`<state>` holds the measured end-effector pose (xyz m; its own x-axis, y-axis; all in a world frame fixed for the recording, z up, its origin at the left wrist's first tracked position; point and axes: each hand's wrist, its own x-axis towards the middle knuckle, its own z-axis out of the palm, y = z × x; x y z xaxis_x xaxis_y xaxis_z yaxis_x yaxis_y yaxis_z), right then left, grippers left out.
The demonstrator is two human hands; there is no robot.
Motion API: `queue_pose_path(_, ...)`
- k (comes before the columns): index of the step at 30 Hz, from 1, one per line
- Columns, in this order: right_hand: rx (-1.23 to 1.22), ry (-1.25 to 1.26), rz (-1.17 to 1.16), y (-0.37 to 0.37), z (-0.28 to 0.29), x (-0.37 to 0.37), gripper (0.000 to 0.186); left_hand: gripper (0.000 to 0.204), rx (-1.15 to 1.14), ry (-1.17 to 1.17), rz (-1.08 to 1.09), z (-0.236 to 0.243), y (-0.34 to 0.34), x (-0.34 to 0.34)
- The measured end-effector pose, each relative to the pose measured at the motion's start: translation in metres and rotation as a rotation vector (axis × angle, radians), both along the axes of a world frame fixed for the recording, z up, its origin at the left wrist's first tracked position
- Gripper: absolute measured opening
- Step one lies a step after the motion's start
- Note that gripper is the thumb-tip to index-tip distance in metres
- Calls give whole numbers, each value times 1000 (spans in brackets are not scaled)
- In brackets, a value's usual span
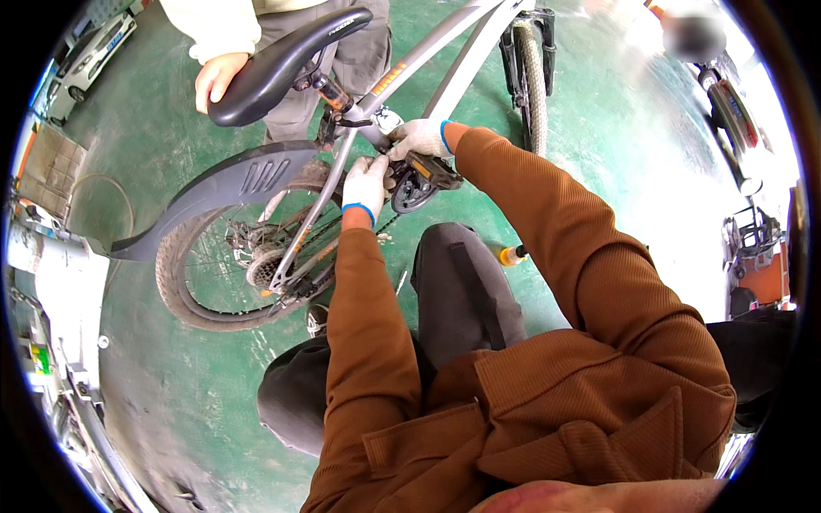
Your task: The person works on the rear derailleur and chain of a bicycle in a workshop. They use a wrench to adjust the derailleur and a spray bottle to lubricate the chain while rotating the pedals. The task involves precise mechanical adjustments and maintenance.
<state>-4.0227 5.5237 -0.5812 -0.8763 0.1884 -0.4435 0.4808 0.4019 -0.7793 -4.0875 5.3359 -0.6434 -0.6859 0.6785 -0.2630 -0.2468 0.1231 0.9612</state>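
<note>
A grey bicycle [400, 73] stands before me with its black saddle [286, 64], dark rear fender [224, 182] and rear wheel [184, 291]. My left hand [366, 184], in a white glove with a blue cuff, has bent fingers at the lower frame, just left of the pedal [438, 171]. My right hand [417, 137], gloved the same way, reaches into that spot from above the crank and chainring [412, 197], fingers curled. What both hands grip is hidden by the fingers and bike parts.
Another person's hand [218, 79] rests on the saddle's side. A yellow bottle [511, 255] and a thin metal tool [400, 282] lie near my knees. A white car [98, 51] is at upper left, a coiled hose [103, 178] at left, dark wheeled equipment [744, 248] at right.
</note>
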Motion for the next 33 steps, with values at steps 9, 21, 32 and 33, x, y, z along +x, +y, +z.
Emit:
queue_pose_path(9,170,19,41,-2,7,10,63,27,129,-102,141,6,5,1)
queue_pose_path(21,-7,58,-31,4,-10,15,70,41,395,-660,128,-6,16,-8)
queue_pose_path(32,-320,155,-103,13,-43,11,63,36,502,-681,125,-23,22,-17)
queue_pose_path(33,-288,151,-111,9,-40,13,64,33,497,-649,177,-25,22,-15)
